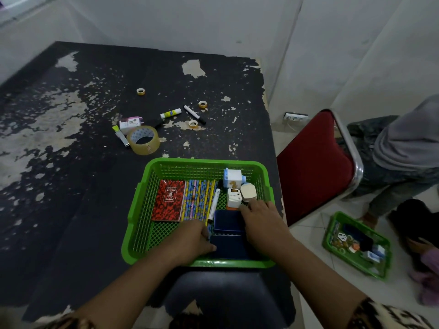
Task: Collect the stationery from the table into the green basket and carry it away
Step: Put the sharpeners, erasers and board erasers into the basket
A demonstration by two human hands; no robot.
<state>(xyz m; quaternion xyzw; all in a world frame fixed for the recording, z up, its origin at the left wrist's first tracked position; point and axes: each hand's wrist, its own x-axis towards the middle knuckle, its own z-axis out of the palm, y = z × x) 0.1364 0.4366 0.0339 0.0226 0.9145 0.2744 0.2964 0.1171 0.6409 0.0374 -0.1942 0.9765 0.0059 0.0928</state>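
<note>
The left hand [190, 238] is curling round a dark blue box [229, 248] while the right hand [260, 222], fingers loosely spread, is steadying it, apparently packing it snugly into the green basket [204, 162].

Green basket [140, 210] at the table's [71, 186] near edge holds a red notebook [169, 200], pencils [199, 198] and 2 blue boxes [228, 220]. Beyond lie 3 small tapes [141, 91], glue [170, 113], marker [194, 114], big tape [143, 140].

- Your left hand [190, 238]: palm down, fingers curled under, thumb tucked forward; grip unclear.
- Your right hand [260, 218]: palm down, fingers stretched forward, slightly spread.
- Both forearms bare, converging.
</note>
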